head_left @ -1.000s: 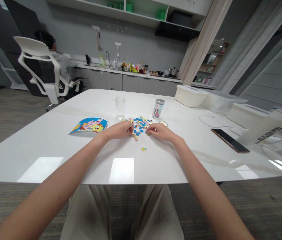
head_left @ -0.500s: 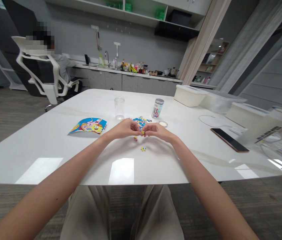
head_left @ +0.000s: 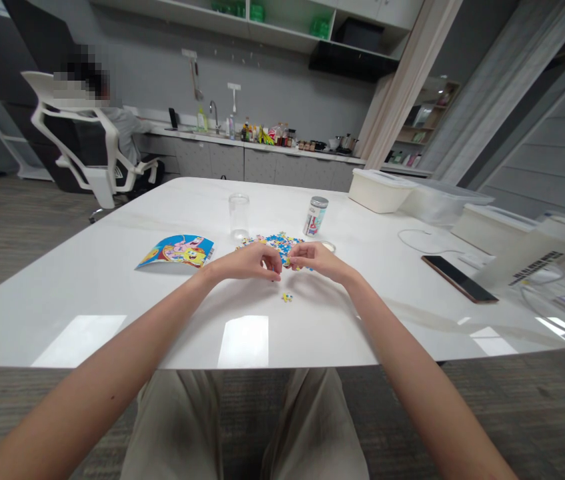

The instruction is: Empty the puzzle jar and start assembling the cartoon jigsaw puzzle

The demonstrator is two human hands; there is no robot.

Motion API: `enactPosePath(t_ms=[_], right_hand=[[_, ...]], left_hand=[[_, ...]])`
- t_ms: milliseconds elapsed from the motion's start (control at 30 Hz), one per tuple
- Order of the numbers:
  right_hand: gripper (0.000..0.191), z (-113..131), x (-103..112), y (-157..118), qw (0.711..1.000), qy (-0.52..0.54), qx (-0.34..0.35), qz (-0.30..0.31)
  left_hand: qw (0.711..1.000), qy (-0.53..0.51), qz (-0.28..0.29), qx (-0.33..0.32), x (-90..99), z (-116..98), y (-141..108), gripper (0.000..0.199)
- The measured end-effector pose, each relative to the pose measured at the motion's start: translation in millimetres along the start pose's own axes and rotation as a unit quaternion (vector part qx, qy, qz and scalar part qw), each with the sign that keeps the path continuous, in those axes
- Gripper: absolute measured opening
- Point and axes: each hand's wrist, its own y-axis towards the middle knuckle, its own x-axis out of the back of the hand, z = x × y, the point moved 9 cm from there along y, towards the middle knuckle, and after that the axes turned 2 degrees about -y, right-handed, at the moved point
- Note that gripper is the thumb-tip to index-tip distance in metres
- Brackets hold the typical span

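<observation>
My left hand (head_left: 257, 261) is low over the white table, thumb and fingers closed around a small puzzle piece that they mostly hide. Pinched in the fingertips of my right hand (head_left: 316, 259) is a small yellow puzzle piece (head_left: 287, 262). The two hands are slightly apart. Just in front of them, a loose yellow and white puzzle piece (head_left: 287, 297) lies on the table. Behind my hands spreads a pile of puzzle pieces (head_left: 282, 241), mostly blue, partly covered by my fingers.
A bent cartoon picture sheet (head_left: 177, 252) lies to the left. Beyond the pile stand a clear jar (head_left: 239, 217) and a printed can (head_left: 315, 217); a round lid (head_left: 329, 246) lies nearby. A phone (head_left: 459, 278) and storage boxes (head_left: 382, 191) are rightward. A person sits behind, far left.
My hands have moved apart. My left hand has come down over the red and yellow piece that lay in front of it, while the yellow piece stays in my right fingers.
</observation>
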Motion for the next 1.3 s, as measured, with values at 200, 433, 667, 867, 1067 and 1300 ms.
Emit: enactPosePath(t_ms=[200,433,667,867,1067,1300], right_hand=[[0.031,-3.1,2.1,0.7,1.0,-0.019,-0.003,-0.002],[0.026,-9.5,-3.8,-3.4,0.997,-0.016,-0.033,0.067],[0.015,-13.0,-19.9,-18.2,0.977,-0.06,-0.081,0.187],[0.017,-14.9,-28.4,-20.4,0.968,-0.09,-0.103,0.21],[0.017,-15.6,-31.1,-21.8,0.964,-0.115,-0.106,0.213],[0.014,-11.0,-22.5,-21.3,0.961,-0.173,-0.085,0.197]], left_hand=[[0.989,0.079,0.117,-0.047,-31.0,-6.2,-3.4,0.019],[0.985,0.145,0.073,-0.051,-22.2,-3.3,-0.1,0.018],[0.984,0.11,0.12,-0.069,-35.1,-13.8,-2.6,0.02],[0.979,0.182,0.072,-0.056,-24.2,-2.8,1.4,0.019],[0.979,0.194,0.054,-0.032,-16.4,2.3,-0.2,0.021],[0.978,0.195,0.06,-0.035,-19.0,1.8,1.1,0.021]])
